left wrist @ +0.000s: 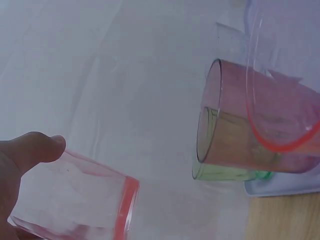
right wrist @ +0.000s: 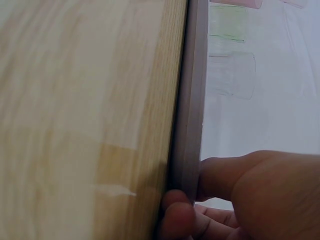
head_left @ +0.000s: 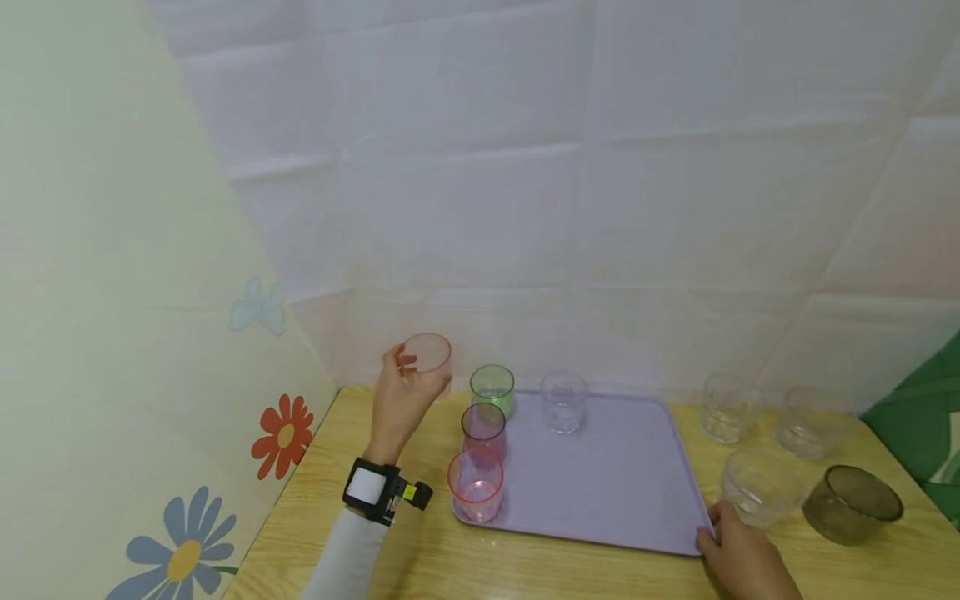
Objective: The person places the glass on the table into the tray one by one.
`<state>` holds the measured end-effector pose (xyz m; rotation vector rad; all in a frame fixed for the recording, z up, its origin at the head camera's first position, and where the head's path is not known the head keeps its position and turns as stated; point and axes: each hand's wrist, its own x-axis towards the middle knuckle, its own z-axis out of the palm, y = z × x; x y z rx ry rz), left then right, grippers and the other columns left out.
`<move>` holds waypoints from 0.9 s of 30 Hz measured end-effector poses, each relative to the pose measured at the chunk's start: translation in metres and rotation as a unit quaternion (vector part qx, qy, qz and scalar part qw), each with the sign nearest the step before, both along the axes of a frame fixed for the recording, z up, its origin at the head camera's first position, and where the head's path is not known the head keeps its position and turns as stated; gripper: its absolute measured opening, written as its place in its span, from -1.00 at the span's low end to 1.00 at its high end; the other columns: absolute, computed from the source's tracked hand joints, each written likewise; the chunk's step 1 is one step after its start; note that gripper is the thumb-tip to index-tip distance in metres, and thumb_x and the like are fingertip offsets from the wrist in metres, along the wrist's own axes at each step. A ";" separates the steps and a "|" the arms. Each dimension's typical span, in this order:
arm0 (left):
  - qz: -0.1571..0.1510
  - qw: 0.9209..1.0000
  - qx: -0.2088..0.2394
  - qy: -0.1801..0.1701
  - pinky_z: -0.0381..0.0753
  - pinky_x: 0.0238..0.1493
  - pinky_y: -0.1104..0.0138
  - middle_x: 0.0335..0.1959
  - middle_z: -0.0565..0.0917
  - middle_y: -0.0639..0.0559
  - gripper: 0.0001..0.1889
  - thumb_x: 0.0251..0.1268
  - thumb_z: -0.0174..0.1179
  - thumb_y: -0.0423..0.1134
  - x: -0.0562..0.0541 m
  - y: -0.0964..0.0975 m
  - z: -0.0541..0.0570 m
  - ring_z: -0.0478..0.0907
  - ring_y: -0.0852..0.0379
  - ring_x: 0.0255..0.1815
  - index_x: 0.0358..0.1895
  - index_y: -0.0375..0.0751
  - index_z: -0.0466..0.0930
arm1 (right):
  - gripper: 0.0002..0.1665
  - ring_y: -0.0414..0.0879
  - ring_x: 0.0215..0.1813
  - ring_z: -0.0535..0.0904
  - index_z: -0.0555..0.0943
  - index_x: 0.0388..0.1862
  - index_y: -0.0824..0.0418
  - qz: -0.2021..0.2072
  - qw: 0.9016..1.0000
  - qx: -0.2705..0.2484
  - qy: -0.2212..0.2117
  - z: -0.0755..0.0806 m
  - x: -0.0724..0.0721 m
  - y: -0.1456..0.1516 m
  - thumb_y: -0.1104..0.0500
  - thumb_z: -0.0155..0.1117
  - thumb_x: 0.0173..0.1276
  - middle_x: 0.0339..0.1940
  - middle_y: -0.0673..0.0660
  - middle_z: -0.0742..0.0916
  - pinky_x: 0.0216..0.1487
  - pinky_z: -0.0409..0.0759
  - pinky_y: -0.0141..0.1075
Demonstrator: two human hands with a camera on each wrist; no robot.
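Observation:
My left hand (head_left: 399,407) holds a clear cup with a pinkish-red rim (head_left: 438,360), raised behind and left of the lilac tray (head_left: 600,487). In the left wrist view the thumb lies along the side of this cup (left wrist: 82,192). Down the tray's left side stand a green cup (head_left: 492,387), a purple cup with a dark rim (head_left: 483,432) and a pink cup (head_left: 477,496). A clear glass (head_left: 564,408) is at the tray's back. With fingers below its edge, my right hand (head_left: 744,560) grips the tray's front right corner; the right wrist view shows this hand (right wrist: 250,192) closely.
Right of the tray, several more glasses stand on the wooden table (head_left: 300,533): clear ones, including a wide one (head_left: 759,492) near my right hand, and a smoky brown one (head_left: 851,508). A white sheet (head_left: 480,208) hangs behind. A flower-decorated wall (head_left: 112,292) bounds the left.

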<state>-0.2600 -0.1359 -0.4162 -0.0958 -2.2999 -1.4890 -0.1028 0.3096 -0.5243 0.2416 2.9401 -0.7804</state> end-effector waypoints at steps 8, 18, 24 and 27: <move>-0.017 0.999 -0.026 0.032 0.68 0.16 -0.09 0.24 0.65 -0.26 -0.01 0.08 0.62 -0.03 0.013 0.021 0.009 0.64 -0.20 0.22 0.53 -0.33 0.30 | -0.70 0.05 -0.39 0.52 0.43 -0.03 0.46 0.004 1.000 -0.003 -0.004 -0.004 -0.004 0.003 0.22 0.19 0.48 -0.50 0.07 0.56 -0.33 0.51 -0.02; -0.050 0.998 -0.029 0.031 0.71 -0.02 0.12 0.24 0.68 -0.13 -0.01 0.11 0.59 0.09 0.027 0.046 0.012 0.65 -0.06 0.19 0.53 -0.27 0.32 | -0.69 0.05 -0.39 0.52 0.43 -0.03 0.46 0.006 1.000 -0.005 -0.013 -0.007 -0.007 0.005 0.22 0.19 0.47 -0.49 0.08 0.56 -0.33 0.51 -0.03; -0.076 0.996 -0.033 0.012 0.72 -0.01 0.15 0.25 0.68 -0.11 -0.01 0.11 0.60 0.09 0.034 0.063 0.009 0.65 -0.05 0.22 0.53 -0.26 0.32 | -0.70 0.03 -0.40 0.52 0.43 -0.04 0.46 0.007 1.000 -0.006 -0.010 -0.007 -0.008 0.005 0.22 0.19 0.47 -0.48 0.08 0.57 -0.35 0.51 -0.06; -0.091 0.995 -0.035 0.018 0.74 0.00 0.16 0.25 0.69 -0.17 0.00 0.08 0.63 0.04 0.036 0.071 0.008 0.66 -0.09 0.21 0.52 -0.31 0.31 | -0.69 0.04 -0.39 0.53 0.43 -0.03 0.46 0.006 1.000 -0.008 -0.018 -0.006 -0.008 0.005 0.21 0.18 0.48 -0.46 0.09 0.57 -0.34 0.52 -0.05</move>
